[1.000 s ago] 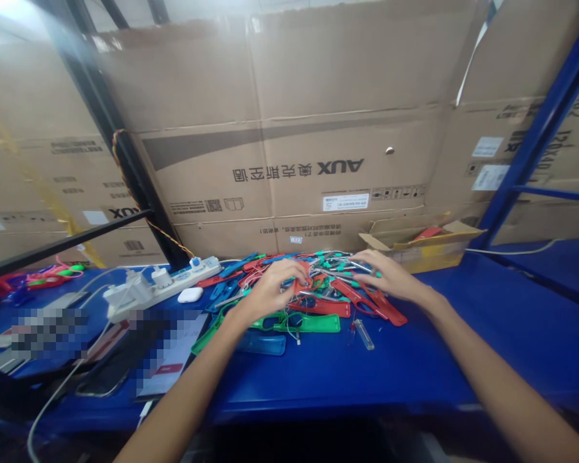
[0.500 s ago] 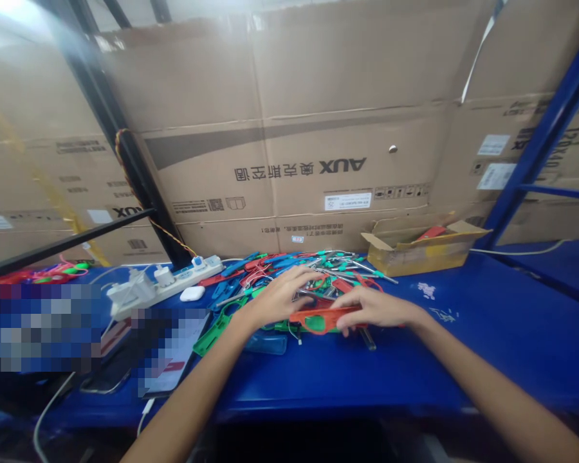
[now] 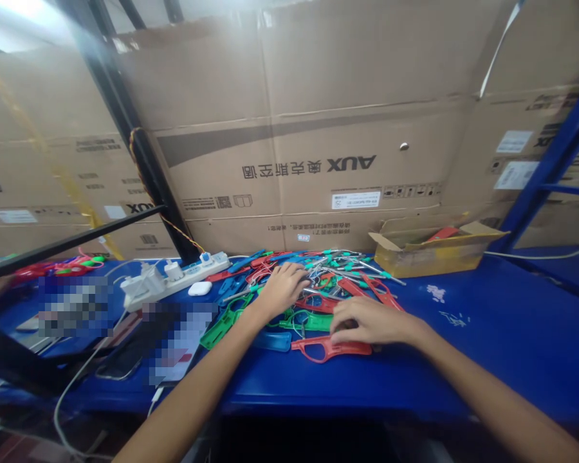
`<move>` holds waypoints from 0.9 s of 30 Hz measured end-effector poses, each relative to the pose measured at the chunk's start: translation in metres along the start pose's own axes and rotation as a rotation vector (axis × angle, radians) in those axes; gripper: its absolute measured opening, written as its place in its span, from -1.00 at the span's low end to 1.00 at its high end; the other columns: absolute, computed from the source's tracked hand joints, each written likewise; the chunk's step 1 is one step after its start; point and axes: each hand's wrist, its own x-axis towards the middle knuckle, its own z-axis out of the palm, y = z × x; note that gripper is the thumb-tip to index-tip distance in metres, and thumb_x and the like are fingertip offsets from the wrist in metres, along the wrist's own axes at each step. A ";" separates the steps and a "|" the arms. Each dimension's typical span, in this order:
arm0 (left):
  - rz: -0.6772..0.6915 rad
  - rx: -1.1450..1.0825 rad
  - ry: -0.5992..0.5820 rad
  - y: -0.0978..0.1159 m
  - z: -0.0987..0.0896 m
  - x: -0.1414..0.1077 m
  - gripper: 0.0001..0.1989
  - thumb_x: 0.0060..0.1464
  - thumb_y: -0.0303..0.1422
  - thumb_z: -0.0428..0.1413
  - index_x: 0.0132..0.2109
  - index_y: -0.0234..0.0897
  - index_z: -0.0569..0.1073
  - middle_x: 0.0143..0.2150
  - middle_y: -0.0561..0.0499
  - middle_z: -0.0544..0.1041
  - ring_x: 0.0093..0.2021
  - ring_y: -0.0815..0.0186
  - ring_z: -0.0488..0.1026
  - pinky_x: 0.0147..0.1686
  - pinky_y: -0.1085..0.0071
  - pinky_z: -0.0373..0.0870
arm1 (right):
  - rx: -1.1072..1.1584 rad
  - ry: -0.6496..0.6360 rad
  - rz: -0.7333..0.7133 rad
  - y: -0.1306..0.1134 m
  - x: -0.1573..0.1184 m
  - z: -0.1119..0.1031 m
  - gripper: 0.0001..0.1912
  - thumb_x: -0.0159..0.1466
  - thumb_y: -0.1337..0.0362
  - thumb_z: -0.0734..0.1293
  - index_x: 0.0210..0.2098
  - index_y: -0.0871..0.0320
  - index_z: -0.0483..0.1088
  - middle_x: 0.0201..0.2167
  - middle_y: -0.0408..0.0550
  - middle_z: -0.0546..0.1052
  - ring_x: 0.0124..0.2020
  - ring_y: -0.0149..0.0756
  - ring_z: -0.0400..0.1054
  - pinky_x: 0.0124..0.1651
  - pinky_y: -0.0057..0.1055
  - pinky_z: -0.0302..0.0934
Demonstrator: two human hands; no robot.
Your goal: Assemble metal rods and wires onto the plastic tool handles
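Note:
Over the pile of metal tubes with teal ends (image 3: 340, 258), my left hand (image 3: 284, 284) has its fingers bent down among the parts. Its fingertips are partly hidden, and what they pinch cannot be made out. A red-orange lighter shell (image 3: 350, 348) with a trigger loop lies flat near the front of the pile. My right hand (image 3: 367, 319) is curled over its upper edge, thumb and fingertips touching it. Just behind it lies a green lighter shell (image 3: 313, 320) with thin wires. Other red shells and a blue shell (image 3: 275, 341) lie close by.
An opened cardboard box (image 3: 429, 254) with something red inside stands at the back right. Small pale pieces (image 3: 435, 294) lie on the blue table. To the left are a power strip (image 3: 188, 275), a white earphone case (image 3: 200, 289) and a phone (image 3: 130, 347). Cardboard walls the back.
My right hand has lowered the red-orange lighter shell toward the table's front, where it now lies flat. My left hand has drawn away from it, and its fingers have curled into the pile.

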 end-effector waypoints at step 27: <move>-0.156 0.002 -0.072 -0.013 0.013 -0.004 -0.65 0.45 -0.18 -0.04 -0.06 -0.34 0.52 0.07 -0.24 0.47 0.05 0.04 0.44 0.13 0.09 0.31 | -0.246 0.249 0.214 0.049 -0.016 -0.027 -0.58 0.48 0.07 0.18 -0.24 0.14 0.60 -0.26 0.05 0.65 -0.26 -0.17 0.47 -0.21 -0.33 0.21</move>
